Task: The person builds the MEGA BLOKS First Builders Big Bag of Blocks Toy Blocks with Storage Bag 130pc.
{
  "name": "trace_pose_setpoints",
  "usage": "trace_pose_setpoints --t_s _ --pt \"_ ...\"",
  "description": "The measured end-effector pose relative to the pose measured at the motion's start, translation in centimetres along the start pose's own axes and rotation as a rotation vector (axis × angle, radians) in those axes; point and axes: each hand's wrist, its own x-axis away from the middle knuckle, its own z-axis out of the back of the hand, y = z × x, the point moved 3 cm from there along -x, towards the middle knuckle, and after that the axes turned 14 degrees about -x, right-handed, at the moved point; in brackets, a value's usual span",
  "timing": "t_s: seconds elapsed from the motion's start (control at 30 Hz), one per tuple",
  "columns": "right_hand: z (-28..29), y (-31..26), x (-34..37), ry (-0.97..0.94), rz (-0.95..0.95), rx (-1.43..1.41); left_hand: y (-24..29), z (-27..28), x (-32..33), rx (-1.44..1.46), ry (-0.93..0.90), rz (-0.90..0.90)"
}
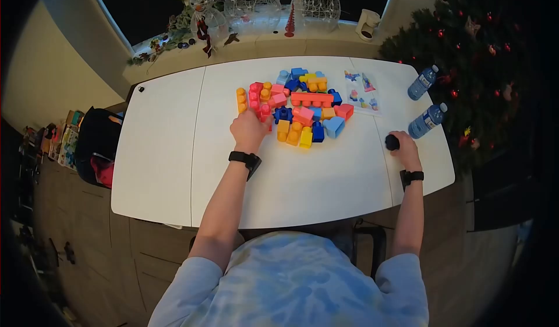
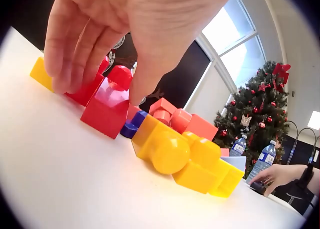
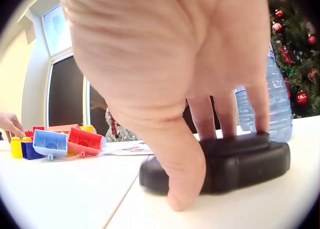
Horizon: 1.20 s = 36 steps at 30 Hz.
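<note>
My left hand is at the left side of a spread of toy building blocks on the table. In the left wrist view, its thumb and fingers come down on either side of a red block, pinching it close to the tabletop. Yellow blocks lie just to the right of it there. At the table's right side, my right hand grips a low black object with rounded edges. The thumb is on its near side and the fingertips press its top; the palm hides part of it.
Two water bottles stand beyond the right hand. A picture sheet lies right of the blocks on the white table. A decorated tree rises at the right, and wire snowmen stand on the window sill.
</note>
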Motion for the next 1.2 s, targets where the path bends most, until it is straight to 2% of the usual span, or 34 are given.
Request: trace_pose_setpoints --t_s 0.1,0.2,0.27,0.33,0.4,0.43,0.5,0.67,0.9,0.93,1.0,1.03,1.1,1.17,1.2 --pt "-0.2 0.8 0.2 -0.025 0.006 -0.09 0.1 -1.3 0.0 -0.034 0.015 -0.007" --pt "0.8 -1.8 0.4 -0.008 -0.041 -0.11 -0.6 -1.3 0.1 -0.062 0.084 -0.028" --pt "1.7 -3.3 0.1 0.104 -0.02 -0.207 -1.6 0.7 0.8 0.024 0.05 -0.072" --pt "2.3 -4.6 0.2 0.104 -0.015 -0.243 -3.5 2.9 2.1 0.045 0.017 -0.11" --pt "2.8 -6.0 0.6 0.099 -0.014 -0.28 -5.2 4.0 4.2 0.23 -0.123 -0.303" --pt "2.8 -6.9 1.0 0.079 -0.028 -0.303 -6.0 4.1 5.1 0.224 -0.128 -0.3" --pt "2.3 -8.5 1.5 0.051 -0.044 -0.334 -6.9 4.1 7.1 0.33 -0.172 -0.419" --pt "1.1 -11.3 2.1 0.024 0.107 -0.353 -7.3 3.9 9.2 0.25 -0.249 -0.415" --pt "0.3 -12.0 2.9 -0.008 0.093 -0.351 -7.5 2.4 9.2 0.197 -0.254 -0.452" --pt "0.2 -11.9 3.1 -0.014 0.086 -0.343 -7.6 3.1 9.2 0.196 -0.25 -0.453" --pt "0.3 -11.7 3.2 -0.01 0.082 -0.337 -7.7 4.9 8.9 0.338 -0.395 -0.437" --pt "0.4 -11.6 3.3 -0.001 0.075 -0.337 -7.7 5.6 7.9 0.338 -0.391 -0.441" --pt "0.5 -11.5 3.3 0.007 0.069 -0.34 -7.7 6.9 4.2 0.477 -0.38 -0.293" --pt "0.6 -11.6 3.3 0.039 0.085 -0.34 -7.3 7.2 0.1 0.413 -0.167 -0.309" --pt "0.5 -11.7 3.2 0.044 0.088 -0.341 -7.0 6.2 -1.7 0.412 -0.162 -0.312"
